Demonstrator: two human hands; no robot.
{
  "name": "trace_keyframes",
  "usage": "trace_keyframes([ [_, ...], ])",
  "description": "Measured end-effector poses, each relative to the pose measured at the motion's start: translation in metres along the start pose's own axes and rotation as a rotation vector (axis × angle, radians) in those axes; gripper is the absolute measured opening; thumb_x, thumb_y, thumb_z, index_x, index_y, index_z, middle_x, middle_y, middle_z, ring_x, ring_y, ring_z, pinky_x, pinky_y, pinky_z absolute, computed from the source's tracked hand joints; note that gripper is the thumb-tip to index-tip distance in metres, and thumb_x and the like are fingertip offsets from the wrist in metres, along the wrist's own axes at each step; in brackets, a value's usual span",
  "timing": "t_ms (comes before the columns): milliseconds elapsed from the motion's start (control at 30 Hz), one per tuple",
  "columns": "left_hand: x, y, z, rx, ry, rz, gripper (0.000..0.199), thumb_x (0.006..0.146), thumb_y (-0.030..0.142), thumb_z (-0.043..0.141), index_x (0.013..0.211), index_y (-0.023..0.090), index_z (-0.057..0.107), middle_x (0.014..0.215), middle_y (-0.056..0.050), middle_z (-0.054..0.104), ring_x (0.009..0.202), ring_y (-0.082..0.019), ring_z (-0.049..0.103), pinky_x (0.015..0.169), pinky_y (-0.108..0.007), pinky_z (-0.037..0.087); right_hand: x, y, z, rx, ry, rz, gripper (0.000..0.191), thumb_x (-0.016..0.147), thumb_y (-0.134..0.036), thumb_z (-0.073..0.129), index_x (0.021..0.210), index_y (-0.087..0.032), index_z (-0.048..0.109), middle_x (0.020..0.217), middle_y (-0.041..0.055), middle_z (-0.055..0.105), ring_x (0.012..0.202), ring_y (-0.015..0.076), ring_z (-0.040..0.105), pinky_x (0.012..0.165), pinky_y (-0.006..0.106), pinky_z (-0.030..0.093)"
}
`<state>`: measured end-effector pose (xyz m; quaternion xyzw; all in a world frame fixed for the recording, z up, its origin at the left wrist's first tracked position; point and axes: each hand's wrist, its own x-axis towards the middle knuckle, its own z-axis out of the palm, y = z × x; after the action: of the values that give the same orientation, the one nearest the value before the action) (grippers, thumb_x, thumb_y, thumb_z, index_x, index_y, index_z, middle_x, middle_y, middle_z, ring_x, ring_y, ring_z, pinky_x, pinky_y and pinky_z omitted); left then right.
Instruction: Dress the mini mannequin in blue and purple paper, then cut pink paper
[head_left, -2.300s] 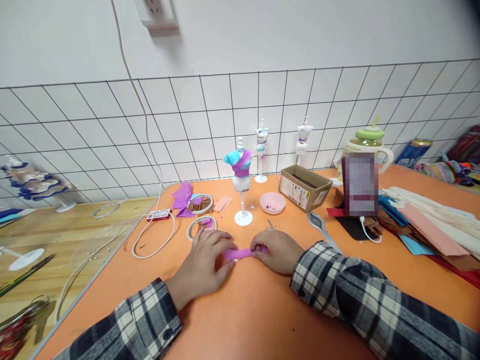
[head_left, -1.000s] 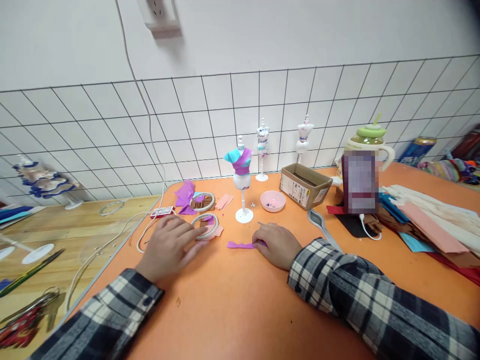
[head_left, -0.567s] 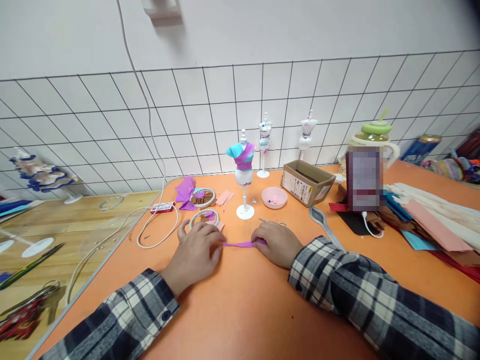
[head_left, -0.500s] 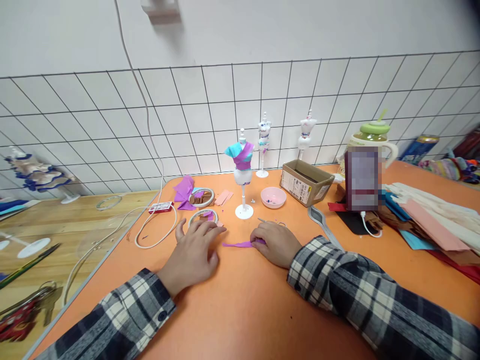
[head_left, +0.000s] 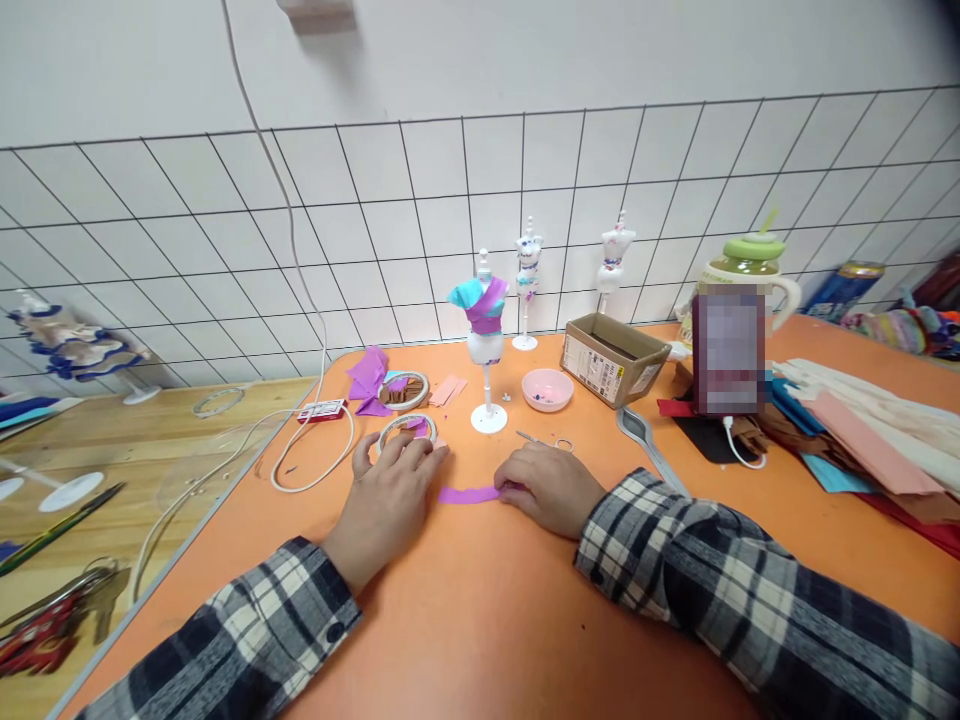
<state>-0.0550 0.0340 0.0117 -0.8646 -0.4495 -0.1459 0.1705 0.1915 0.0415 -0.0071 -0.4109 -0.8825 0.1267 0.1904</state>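
One narrow purple papery strip (head_left: 469, 496) lies on the orange tabletop (head_left: 480, 610), pinched rightward by my right hand (head_left: 553, 488), my left hand (head_left: 386, 500) loosely open beside it, three white toy mannequins (head_left: 486, 346) beyond.

From here I see the purple strip (head_left: 469, 495) (slightly wavy) lying flat, stretched between my two hands.

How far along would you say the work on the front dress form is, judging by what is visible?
The front dress form looks done around the chest, covered in purple and turquoise. In hand is a purple strip, pinched at one end by the right hand, with the left hand near the other. Perhaps left: that strip, lying off the form, and the mostly bare white hips.
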Motion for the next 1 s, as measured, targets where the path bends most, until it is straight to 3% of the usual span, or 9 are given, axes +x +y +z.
trace_keyframes([
  [67,-0.002,0.001,-0.002,-0.044,-0.017,0.094,0.045,0.080,0.003,0.046,0.119,0.022,0.061,0.108,-0.009,0.069,0.109,-0.030,0.057,0.099,-0.057,0.031,0.000,0.002,0.003,0.033,-0.010,0.049,0.005,0.086,-0.024,0.064,0.088,-0.020,0.068,0.086,0.0016,0.066,0.082,0.0152,0.055,0.074,0.028,0.038],
  [167,-0.005,0.013,-0.006,-0.137,-0.115,0.253,0.030,0.089,0.014,0.047,0.114,0.018,0.064,0.103,-0.010,0.068,0.099,-0.026,0.059,0.090,-0.043,0.044,-0.001,0.005,0.007,0.078,0.010,0.078,0.004,0.083,-0.022,0.065,0.085,-0.020,0.067,0.082,0.0006,0.064,0.078,0.0138,0.054,0.070,0.026,0.036],
  [300,-0.008,0.034,-0.007,-0.064,-0.234,0.218,0.030,0.098,0.021,0.042,0.111,0.011,0.066,0.100,-0.013,0.069,0.090,-0.025,0.061,0.080,-0.040,0.049,-0.001,0.006,0.008,0.084,0.035,0.067,0.004,0.082,-0.022,0.064,0.084,-0.020,0.067,0.080,0.0005,0.063,0.076,0.0136,0.052,0.069,0.026,0.036],
  [533,-0.012,0.035,-0.005,0.053,-0.197,0.254,0.026,0.098,0.019,0.044,0.102,0.018,0.070,0.095,-0.010,0.070,0.095,-0.025,0.059,0.102,-0.050,0.037,0.000,0.007,0.005,0.162,0.009,0.160,0.008,0.083,-0.020,0.061,0.088,-0.021,0.067,0.080,-0.0010,0.064,0.077,0.0132,0.055,0.069,0.026,0.037],
  [833,-0.011,0.039,-0.007,0.109,-0.269,0.253,0.031,0.097,0.031,0.050,0.117,0.013,0.066,0.092,-0.008,0.070,0.086,-0.027,0.060,0.100,-0.051,0.035,0.001,0.007,0.003,0.126,-0.058,0.288,0.018,0.082,-0.026,0.064,0.099,-0.022,0.061,0.077,-0.0022,0.064,0.074,0.0141,0.056,0.063,0.026,0.033],
  [1000,-0.010,0.040,-0.011,0.085,-0.270,0.227,0.030,0.096,0.034,0.051,0.112,0.015,0.066,0.093,-0.009,0.068,0.089,-0.027,0.058,0.097,-0.049,0.037,-0.005,0.001,-0.004,-0.113,0.070,0.264,0.027,0.085,-0.018,0.055,0.111,-0.020,0.063,0.106,0.0085,0.063,0.098,0.0217,0.055,0.081,0.034,0.039],
])
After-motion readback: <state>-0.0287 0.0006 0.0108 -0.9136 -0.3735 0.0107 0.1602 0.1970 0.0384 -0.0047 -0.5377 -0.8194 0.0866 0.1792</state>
